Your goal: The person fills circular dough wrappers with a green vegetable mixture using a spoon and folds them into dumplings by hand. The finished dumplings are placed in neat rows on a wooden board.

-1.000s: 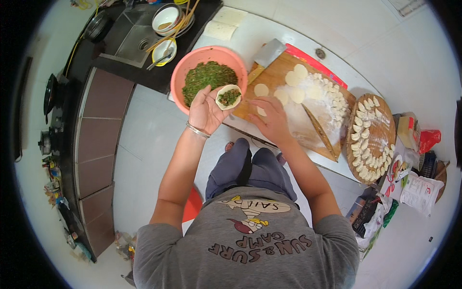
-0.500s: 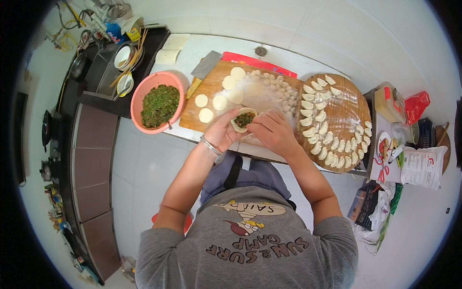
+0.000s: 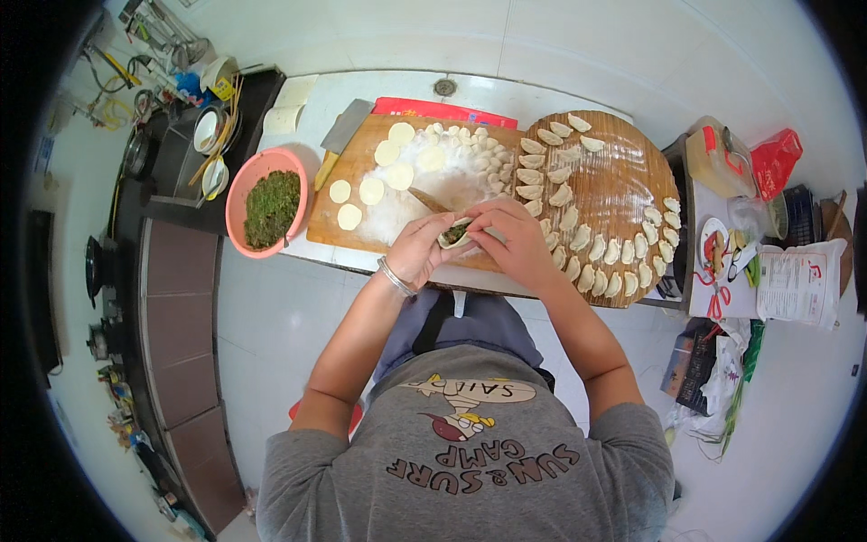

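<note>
A dumpling (image 3: pixel 454 233) is held between my two hands above the near edge of the cutting board (image 3: pixel 366 135). Its wrapper is partly folded up, and dark green filling still shows in the opening. My left hand (image 3: pixel 417 251) cups it from the left, a silver bangle at the wrist. With bent fingers, my right hand (image 3: pixel 513 242) pinches the wrapper's right edge. Just beyond the left hand, the tip of a wooden stick (image 3: pixel 428 200) pokes out over the flour. Flat round wrappers (image 3: pixel 371 191) and small dough pieces (image 3: pixel 492 163) lie on the board.
At the left, a pink bowl (image 3: pixel 237 203) holds chopped green filling (image 3: pixel 272 210). A cleaver (image 3: pixel 348 126) rests at the board's left side. Rows of finished dumplings sit on a round wooden board (image 3: pixel 623 190) to the right. A sink (image 3: pixel 172 172) is far left.
The whole view has shifted, moving the boards and bowl leftward in the picture. The wrapper has gone from flat and open to folded up around the filling, pinched by my right fingers.
</note>
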{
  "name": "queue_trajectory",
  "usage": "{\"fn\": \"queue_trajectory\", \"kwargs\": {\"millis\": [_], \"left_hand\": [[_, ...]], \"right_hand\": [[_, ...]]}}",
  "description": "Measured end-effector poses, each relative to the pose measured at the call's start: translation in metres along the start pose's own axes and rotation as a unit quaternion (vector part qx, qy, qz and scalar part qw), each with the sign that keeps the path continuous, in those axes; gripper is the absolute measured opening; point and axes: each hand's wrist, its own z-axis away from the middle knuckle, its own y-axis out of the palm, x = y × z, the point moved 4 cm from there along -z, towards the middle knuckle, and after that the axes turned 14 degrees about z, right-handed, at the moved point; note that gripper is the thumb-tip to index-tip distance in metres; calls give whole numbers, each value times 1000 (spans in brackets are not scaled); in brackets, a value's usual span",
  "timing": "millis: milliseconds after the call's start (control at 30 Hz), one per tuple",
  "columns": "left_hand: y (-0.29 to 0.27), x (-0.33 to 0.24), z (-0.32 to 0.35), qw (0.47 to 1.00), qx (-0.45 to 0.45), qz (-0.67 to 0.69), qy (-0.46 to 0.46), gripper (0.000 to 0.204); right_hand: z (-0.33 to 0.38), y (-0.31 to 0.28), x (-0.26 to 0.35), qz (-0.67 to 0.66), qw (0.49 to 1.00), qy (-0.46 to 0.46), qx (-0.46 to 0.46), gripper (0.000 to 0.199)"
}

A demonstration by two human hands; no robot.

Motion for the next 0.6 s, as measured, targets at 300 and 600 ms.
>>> {"fn": "queue_trajectory", "kwargs": {"millis": [300,600], "left_hand": [[14,-19,0,997,42,-58,-22,36],[12,-34,4,998,52,-8,18,34]], "right_hand": [[-15,-5,9,44,999,13,16,9],[-27,-19,23,73,994,57,-66,15]]}}
